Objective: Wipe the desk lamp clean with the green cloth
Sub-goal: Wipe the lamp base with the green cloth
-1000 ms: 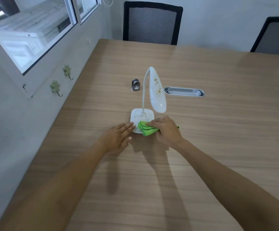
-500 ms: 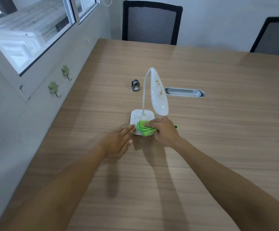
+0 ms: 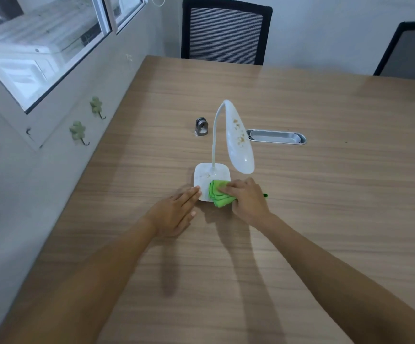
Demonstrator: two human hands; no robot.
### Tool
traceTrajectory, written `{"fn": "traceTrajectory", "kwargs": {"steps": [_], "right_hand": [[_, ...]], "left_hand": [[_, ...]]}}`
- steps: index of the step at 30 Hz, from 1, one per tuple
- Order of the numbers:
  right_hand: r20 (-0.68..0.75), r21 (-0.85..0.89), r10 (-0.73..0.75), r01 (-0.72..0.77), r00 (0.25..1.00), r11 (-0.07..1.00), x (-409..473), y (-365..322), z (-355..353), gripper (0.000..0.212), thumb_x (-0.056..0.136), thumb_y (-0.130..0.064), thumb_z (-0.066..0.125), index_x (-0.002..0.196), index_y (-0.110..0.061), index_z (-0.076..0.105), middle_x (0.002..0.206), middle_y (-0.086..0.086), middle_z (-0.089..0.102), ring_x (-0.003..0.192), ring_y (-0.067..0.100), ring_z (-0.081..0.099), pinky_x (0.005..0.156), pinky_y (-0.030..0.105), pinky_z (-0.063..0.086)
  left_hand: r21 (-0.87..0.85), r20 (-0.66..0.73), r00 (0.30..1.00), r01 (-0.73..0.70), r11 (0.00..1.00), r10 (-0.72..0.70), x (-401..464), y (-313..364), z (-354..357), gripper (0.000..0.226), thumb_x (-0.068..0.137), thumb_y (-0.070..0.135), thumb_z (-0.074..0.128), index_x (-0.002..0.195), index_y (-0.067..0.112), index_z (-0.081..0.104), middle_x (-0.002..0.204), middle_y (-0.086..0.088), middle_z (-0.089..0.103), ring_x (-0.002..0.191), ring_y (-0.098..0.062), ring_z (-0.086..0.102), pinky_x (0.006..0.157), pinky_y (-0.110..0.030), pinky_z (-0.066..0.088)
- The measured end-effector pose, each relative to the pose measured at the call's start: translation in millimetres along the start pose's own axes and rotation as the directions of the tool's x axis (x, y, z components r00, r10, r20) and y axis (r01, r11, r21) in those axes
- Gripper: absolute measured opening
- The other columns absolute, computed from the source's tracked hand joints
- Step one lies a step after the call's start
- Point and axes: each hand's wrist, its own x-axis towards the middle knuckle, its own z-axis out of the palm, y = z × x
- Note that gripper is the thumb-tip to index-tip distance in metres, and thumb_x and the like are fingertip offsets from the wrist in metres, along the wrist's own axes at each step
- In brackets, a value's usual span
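A white desk lamp [image 3: 238, 142] stands mid-table, its curved head speckled with brown dirt and its square base [image 3: 205, 176] carrying a few crumbs. My right hand [image 3: 247, 198] presses a folded green cloth [image 3: 218, 193] onto the base's near right corner. My left hand [image 3: 176, 213] lies flat on the table, fingers together, with the fingertips touching the base's near left edge. The lamp's neck rises from the far side of the base and bends over toward me.
A small metal clip-like object [image 3: 202, 126] sits behind the lamp. A grey oval cable tray [image 3: 277, 137] is set into the wooden table [image 3: 325, 194]. Two black chairs [image 3: 226, 31] stand at the far edge. A wall with two clover hooks [image 3: 78, 131] runs along the left.
The right hand with the cloth has shifted slightly across the base's near corner. The left hand has stayed against the base's edge. The camera view moved a little.
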Motion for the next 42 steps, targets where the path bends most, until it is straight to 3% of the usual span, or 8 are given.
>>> {"fn": "traceTrajectory", "kwargs": {"steps": [6,12,20,26,29,34,37,42], "right_hand": [[-0.194,0.039,-0.022,0.030,0.981,0.999,16,6,-10,0.043,0.072,-0.012,0.041,0.098,-0.023,0.074,0.099,0.004,0.075,0.084,0.038,0.062,0.077,0.045,0.054],[0.119,0.033,0.016,-0.020,0.993,0.999,45,-10,9,0.048,0.078,-0.026,0.039,0.122,-0.037,0.056,0.119,0.009,0.063,0.103,0.037,0.054,0.089,0.044,0.048],[-0.073,-0.015,-0.106,0.105,0.992,0.994,-10,-8,1,0.050,0.063,-0.006,0.046,0.102,-0.024,0.072,0.104,-0.005,0.074,0.076,0.032,0.051,0.070,0.041,0.050],[-0.068,0.069,0.097,-0.092,0.993,0.993,27,-9,-3,0.053,0.073,-0.026,0.031,0.110,-0.026,0.069,0.109,0.004,0.071,0.097,0.035,0.059,0.086,0.041,0.050],[0.020,0.038,0.078,-0.079,0.997,0.996,21,-18,1,0.047,0.077,-0.012,0.044,0.117,-0.025,0.066,0.121,0.002,0.066,0.102,0.036,0.051,0.090,0.043,0.046],[-0.105,-0.072,-0.093,0.086,0.990,0.994,-23,-16,15,0.052,0.061,-0.005,0.048,0.100,-0.028,0.072,0.102,-0.002,0.074,0.071,0.034,0.057,0.060,0.039,0.052],[-0.077,-0.104,-0.185,0.176,0.980,0.979,-30,-14,4,0.050,0.065,-0.008,0.042,0.099,-0.028,0.072,0.100,-0.005,0.074,0.071,0.031,0.058,0.060,0.038,0.050],[-0.095,-0.043,0.075,-0.080,0.993,0.996,-7,-7,-10,0.052,0.068,-0.003,0.046,0.110,-0.023,0.069,0.111,0.006,0.067,0.093,0.036,0.052,0.080,0.043,0.047]], "left_hand": [[-0.018,0.026,1.000,0.002,1.000,-0.002,1,-2,-2,0.069,0.095,0.042,0.007,0.138,-0.001,0.038,0.147,-0.019,0.039,0.132,-0.028,0.043,0.109,-0.038,0.039],[0.001,0.033,0.999,0.022,1.000,-0.022,2,-1,-2,0.072,0.094,0.046,0.002,0.142,0.002,0.033,0.150,-0.016,0.034,0.136,-0.026,0.038,0.112,-0.038,0.035],[-0.025,0.056,0.998,0.007,1.000,-0.006,-2,-8,-2,0.070,0.095,0.045,0.005,0.141,0.002,0.035,0.149,-0.016,0.035,0.136,-0.026,0.039,0.108,-0.041,0.041],[-0.011,0.048,0.999,0.019,1.000,-0.018,-7,-8,-5,0.070,0.095,0.044,0.003,0.140,0.004,0.038,0.148,-0.014,0.040,0.133,-0.024,0.043,0.107,-0.038,0.042],[0.001,0.046,0.999,0.016,1.000,-0.016,-6,-9,-6,0.069,0.095,0.044,0.002,0.140,0.006,0.037,0.148,-0.012,0.039,0.135,-0.023,0.040,0.108,-0.038,0.040],[0.023,0.053,0.998,0.020,1.000,-0.021,-4,-10,-6,0.069,0.095,0.044,0.003,0.140,0.005,0.039,0.146,-0.013,0.042,0.135,-0.024,0.040,0.109,-0.039,0.040],[0.018,0.063,0.997,0.033,0.999,-0.034,-4,-10,-4,0.070,0.095,0.046,0.002,0.139,0.006,0.039,0.146,-0.012,0.042,0.134,-0.025,0.041,0.106,-0.041,0.043],[0.016,0.066,0.997,0.041,0.999,-0.042,-5,-8,-2,0.070,0.095,0.045,0.001,0.140,0.005,0.037,0.147,-0.012,0.040,0.137,-0.027,0.037,0.106,-0.043,0.043]]}}
